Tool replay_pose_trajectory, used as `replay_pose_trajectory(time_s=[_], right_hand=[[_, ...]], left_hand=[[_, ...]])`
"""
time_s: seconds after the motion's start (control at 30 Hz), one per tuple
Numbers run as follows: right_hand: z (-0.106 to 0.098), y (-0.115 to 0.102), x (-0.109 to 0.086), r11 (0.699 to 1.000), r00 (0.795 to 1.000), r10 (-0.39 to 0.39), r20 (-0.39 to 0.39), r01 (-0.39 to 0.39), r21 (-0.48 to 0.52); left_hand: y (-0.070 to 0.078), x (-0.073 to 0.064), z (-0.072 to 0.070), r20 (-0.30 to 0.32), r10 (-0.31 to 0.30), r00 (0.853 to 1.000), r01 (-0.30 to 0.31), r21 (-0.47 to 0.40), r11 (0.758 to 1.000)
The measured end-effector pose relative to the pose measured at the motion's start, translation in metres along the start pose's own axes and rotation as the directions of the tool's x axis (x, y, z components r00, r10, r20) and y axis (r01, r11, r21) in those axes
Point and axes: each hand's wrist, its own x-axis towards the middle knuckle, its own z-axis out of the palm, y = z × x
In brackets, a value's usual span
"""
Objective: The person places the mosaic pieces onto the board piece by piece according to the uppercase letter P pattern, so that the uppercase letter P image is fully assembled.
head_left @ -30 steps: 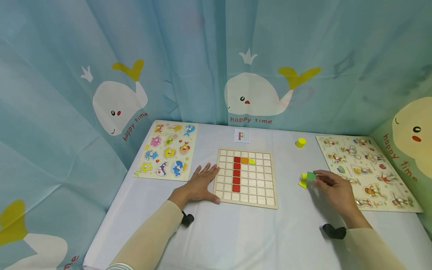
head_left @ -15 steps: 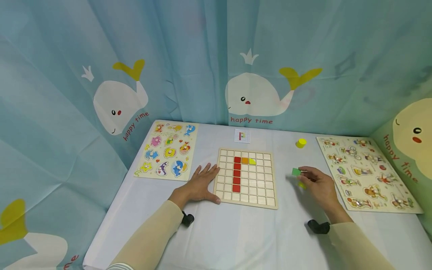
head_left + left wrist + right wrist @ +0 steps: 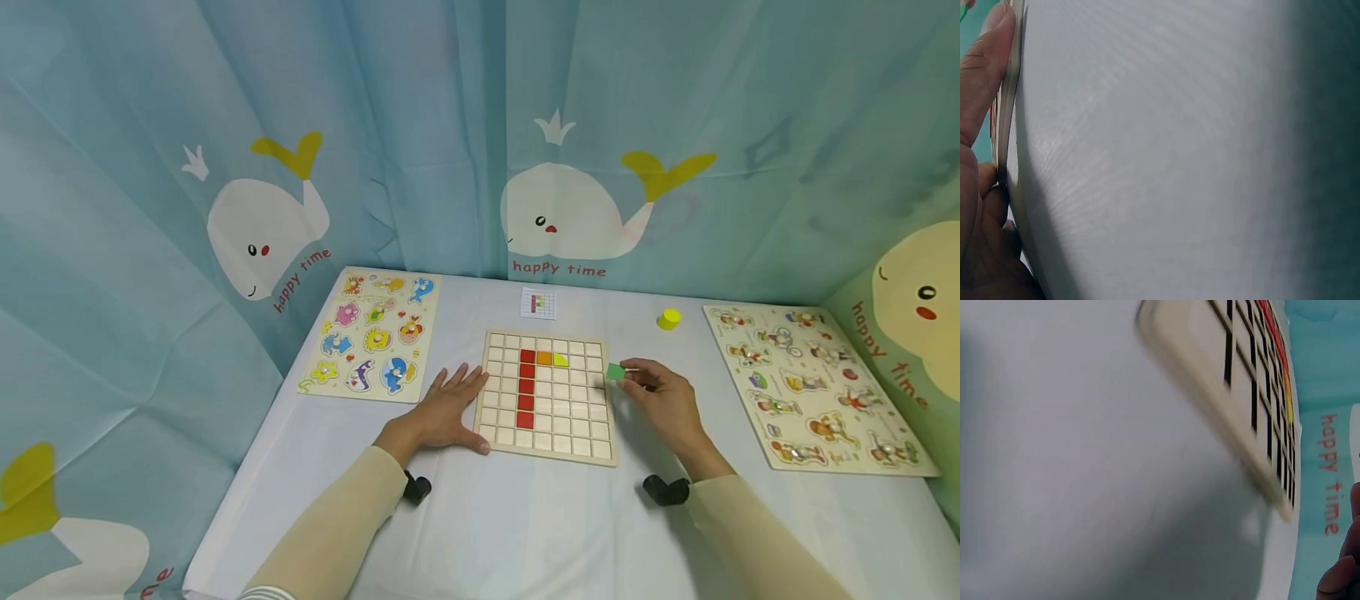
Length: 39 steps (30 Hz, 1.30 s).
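Note:
A wooden grid board [image 3: 546, 447] lies mid-table, with a column of red squares [image 3: 526, 386], an orange square [image 3: 544, 358] and a yellow quarter-round piece [image 3: 560, 359] on it. My left hand [image 3: 441, 414] rests at the board's left side, fingers spread; its thumb [image 3: 991, 62] lies along the edge in the left wrist view. Between thumb and fingertips my right hand [image 3: 666, 402] pinches a green square tile [image 3: 616, 372] by the board's right edge. Only a few fingers [image 3: 1340, 575] enter the right wrist view, where the tile is out of frame.
Behind the board lies a small pattern card [image 3: 538, 303]. A yellow cylinder [image 3: 669, 319] stands back right. Animal peg puzzle [image 3: 371, 333] on the left, figure puzzle [image 3: 817, 383] on the right. A whale-print curtain [image 3: 420, 125] hangs behind the table.
My right hand has carried the green tile leftward, from the loose yellow pieces to the board's right edge. Those yellow pieces no longer show; the hand covers that spot. The left hand stays put.

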Motion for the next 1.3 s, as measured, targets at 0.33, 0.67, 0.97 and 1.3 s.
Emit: replay_pose_trajectory(time_s=[0.33, 0.67, 0.97, 1.3], right_hand=[[0.027, -0.017, 0.001, 0.998, 0.995, -0.007, 0.101, 0.001, 0.057], [0.047, -0.026, 0.0, 0.996, 0.98, -0.004, 0.201, -0.014, 0.084], [0.061, -0.033, 0.0, 0.997, 0.972, -0.001, 0.234, -0.016, 0.072], [0.072, -0.036, 0.002, 0.999, 0.963, 0.012, 0.268, -0.022, 0.035]], left_hand=[[0.001, -0.001, -0.001, -0.002, 0.004, 1.0, -0.004, -0.007, 1.0], [0.0, -0.001, 0.0, 0.0, 0.007, 1.0, -0.007, 0.0, 1.0], [0.001, -0.002, -0.001, 0.0, 0.006, 1.0, -0.006, 0.001, 1.0], [0.002, -0.002, -0.002, 0.002, 0.008, 1.0, -0.008, 0.014, 1.0]])
